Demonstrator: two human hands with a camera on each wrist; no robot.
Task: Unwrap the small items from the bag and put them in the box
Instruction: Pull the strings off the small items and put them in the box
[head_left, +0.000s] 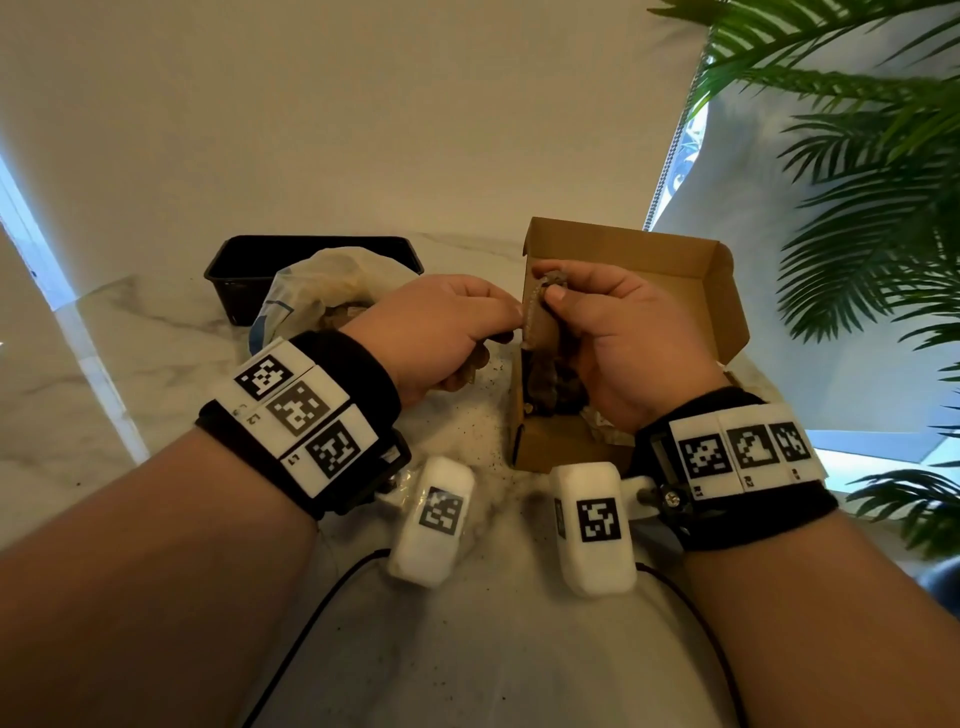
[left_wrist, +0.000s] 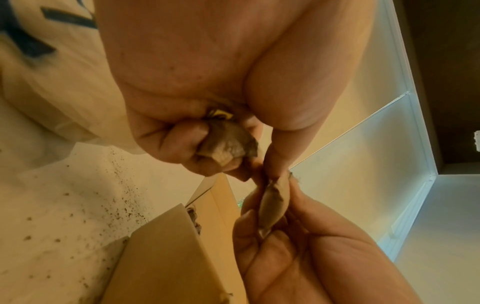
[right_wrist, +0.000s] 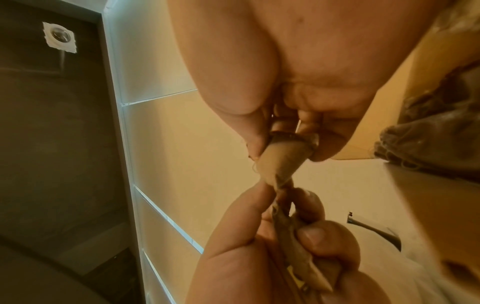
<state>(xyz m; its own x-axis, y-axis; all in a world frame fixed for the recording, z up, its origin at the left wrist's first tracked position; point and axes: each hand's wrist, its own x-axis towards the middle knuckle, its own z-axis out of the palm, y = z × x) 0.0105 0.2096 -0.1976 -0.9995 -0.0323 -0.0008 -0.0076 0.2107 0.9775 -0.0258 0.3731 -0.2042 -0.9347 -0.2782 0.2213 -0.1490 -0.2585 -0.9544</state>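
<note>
box (head_left: 631, 249) tan | tray (head_left: 228, 270) black | bag (head_left: 291, 296) white, blue print

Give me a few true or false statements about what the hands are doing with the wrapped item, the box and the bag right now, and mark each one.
1. Both hands hold the wrapped item. True: the left hand and right hand each pinch it.
2. The cardboard box is closed. False: its lid stands open.
3. The bag lies in front of the black tray. True.
4. The box is empty. False: dark items already lie inside.
5. The table is spotless. False: dark crumbs are scattered beside the box.
</note>
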